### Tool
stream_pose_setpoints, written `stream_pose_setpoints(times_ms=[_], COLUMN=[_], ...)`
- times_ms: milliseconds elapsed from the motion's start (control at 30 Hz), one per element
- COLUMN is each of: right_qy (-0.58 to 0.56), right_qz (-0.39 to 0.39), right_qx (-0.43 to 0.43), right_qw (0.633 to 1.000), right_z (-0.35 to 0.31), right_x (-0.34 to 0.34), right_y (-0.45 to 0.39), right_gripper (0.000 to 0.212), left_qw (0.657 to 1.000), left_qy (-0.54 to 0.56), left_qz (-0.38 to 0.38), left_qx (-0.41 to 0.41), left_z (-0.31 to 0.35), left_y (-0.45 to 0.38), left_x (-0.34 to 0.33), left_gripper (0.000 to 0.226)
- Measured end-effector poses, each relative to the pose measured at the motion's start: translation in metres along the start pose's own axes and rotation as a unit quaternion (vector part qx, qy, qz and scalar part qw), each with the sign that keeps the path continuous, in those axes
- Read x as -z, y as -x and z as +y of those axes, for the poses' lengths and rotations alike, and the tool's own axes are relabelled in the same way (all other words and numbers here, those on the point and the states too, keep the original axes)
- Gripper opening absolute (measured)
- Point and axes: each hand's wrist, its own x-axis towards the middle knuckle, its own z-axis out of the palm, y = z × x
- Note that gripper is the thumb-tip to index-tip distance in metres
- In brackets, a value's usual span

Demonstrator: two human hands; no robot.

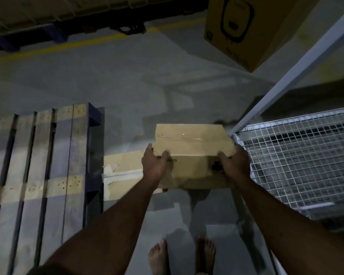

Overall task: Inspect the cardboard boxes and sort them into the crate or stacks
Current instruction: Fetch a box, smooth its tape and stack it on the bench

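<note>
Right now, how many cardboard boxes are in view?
3: one box held by the left hand and right hand; a taped box on the floor beneath it; a yellow printed box top right. Others may be hidden.

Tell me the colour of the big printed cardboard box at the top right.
Yellow-brown with a black printed outline, on the large cardboard box; head view.
</note>
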Motion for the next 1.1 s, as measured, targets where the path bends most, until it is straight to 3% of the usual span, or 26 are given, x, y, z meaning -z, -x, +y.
stream_pose_setpoints(times_ms=[133,300,500,600,867,1100], right_qy=[-0.122,-0.209,-0.262,-0.293,-0.337,-0.377], right_qz=[0.040,0.095,0.150,0.169,0.216,0.300], right_qx=[-0.024,0.039,0.106,0.129,0.196,0.206], right_qw=[0.991,0.973,0.947,0.932,0.895,0.852], right_z=[-0.047,-0.106,-0.160,-0.174,-0.183,-0.145], right_x=[0.050,0.132,0.237,0.280,0.352,0.359], right_y=[0.034,0.113,0.219,0.265,0.375,0.503], right_gripper=[0.072,0.088,0.072,0.077,0.075,0.061], left_qw=[0.997,0.989,0.971,0.959,0.915,0.876], left_qy=[0.011,0.038,0.062,0.074,0.084,0.098], left_qz=[0.033,0.061,0.106,0.117,0.120,0.072], left_qx=[-0.064,-0.132,-0.205,-0.247,-0.376,-0.466], left_z=[0.058,0.123,0.193,0.220,0.246,0.224], left_y=[0.041,0.125,0.238,0.291,0.383,0.459], left_x=[0.039,0.095,0.162,0.191,0.253,0.295], left_gripper=[0.076,0.071,0.063,0.062,0.065,0.062])
